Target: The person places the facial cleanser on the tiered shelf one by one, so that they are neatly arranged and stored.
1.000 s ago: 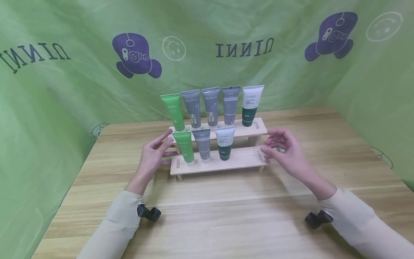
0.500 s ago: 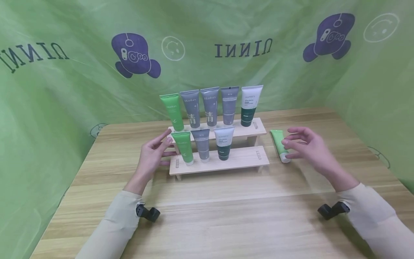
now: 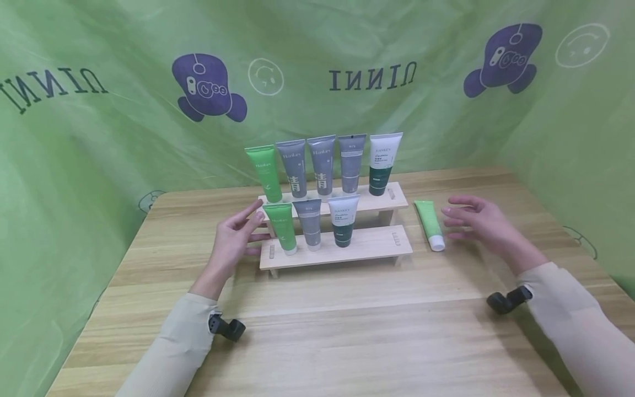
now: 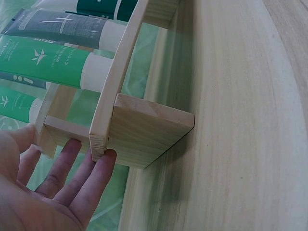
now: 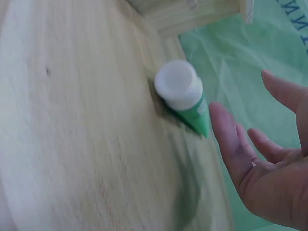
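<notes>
My left hand (image 3: pixel 232 237) is at the left end of a two-step wooden display stand (image 3: pixel 367 249). In the left wrist view its fairly straight fingertips (image 4: pixel 107 155) touch the shelf ends and the side board. On the lower step stand a green tube (image 3: pixel 281 227), a grey tube (image 3: pixel 310 223) and a white and dark green tube (image 3: pixel 343 220), caps down. To the right of the stand, a light green tube (image 3: pixel 429 221) lies on the table, its white cap (image 5: pixel 177 83) towards me. My right hand (image 3: pixel 478 223) hovers just right of it, fingers spread and holding nothing.
Several tubes, among them a green one (image 3: pixel 267 173) and a white and dark green one (image 3: pixel 383 162), stand on the upper step. The wooden table (image 3: pixel 327 342) meets a printed green cloth (image 3: pixel 307 33) behind and at the sides.
My right hand has moved right, away from the stand's right end, past the lying light green tube, which now shows fully. The left hand has stayed in place.
</notes>
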The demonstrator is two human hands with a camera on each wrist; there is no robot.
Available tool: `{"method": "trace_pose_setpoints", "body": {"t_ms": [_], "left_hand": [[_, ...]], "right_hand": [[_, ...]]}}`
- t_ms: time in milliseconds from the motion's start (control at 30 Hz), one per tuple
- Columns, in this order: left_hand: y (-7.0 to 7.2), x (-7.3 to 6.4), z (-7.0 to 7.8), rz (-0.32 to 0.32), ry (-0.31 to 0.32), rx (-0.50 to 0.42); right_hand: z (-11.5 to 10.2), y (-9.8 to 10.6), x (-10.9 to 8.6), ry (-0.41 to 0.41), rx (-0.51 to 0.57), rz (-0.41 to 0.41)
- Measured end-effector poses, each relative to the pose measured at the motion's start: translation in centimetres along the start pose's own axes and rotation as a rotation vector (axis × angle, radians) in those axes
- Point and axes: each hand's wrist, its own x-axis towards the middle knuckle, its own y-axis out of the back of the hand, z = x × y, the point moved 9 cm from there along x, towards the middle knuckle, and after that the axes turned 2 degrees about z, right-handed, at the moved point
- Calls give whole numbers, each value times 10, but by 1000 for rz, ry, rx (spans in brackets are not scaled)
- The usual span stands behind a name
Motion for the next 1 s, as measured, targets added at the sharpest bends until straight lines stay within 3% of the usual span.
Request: {"method": "trace_pose_setpoints", "body": {"t_ms": [567,1000], "left_hand": [[0,0,-3,-13,2,-3],[1,0,0,-7,-4,4]], "right_hand": [[19,-7,23,-122,-155,-54],[14,-11,33,-124,-339,-44]]}}
